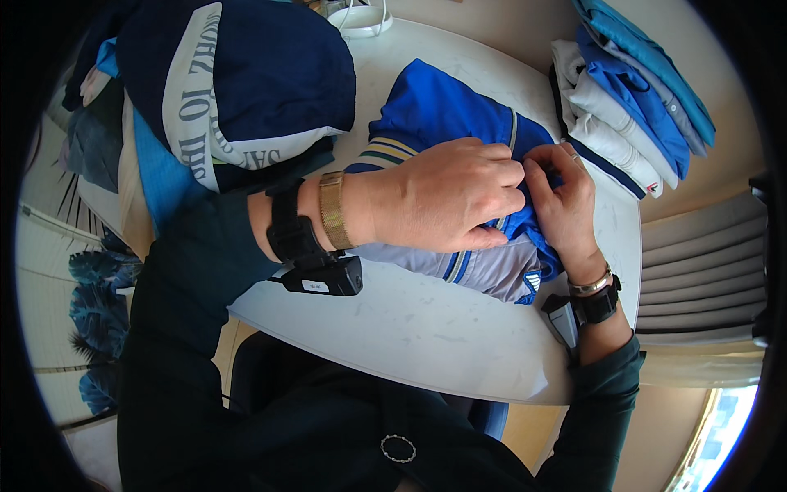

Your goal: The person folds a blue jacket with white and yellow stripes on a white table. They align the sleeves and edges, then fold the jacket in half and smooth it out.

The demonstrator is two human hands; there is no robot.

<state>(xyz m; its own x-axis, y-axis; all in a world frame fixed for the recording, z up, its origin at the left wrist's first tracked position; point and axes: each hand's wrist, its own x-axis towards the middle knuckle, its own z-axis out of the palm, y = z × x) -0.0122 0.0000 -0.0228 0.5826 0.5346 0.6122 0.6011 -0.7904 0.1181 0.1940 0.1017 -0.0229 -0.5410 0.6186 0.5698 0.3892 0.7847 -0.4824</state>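
A blue and grey zip jacket (442, 104) lies bunched on the white table in front of me. It has a striped ribbed band and a badge near its lower corner. My left hand (452, 194) reaches across it with fingers curled into the cloth beside the zip; its fingertips are hidden. Close by on the right, my right hand (564, 203) has its thumb and fingers bent around the jacket's blue edge. Straps with small devices circle both wrists.
On the left rises a heap of clothes, topped by a navy and white garment (283, 80) bearing printing. Stacked folded clothes (627, 104) stand at the back right of the white table (399, 332). A white round dish (363, 23) with a cable sits at the far edge.
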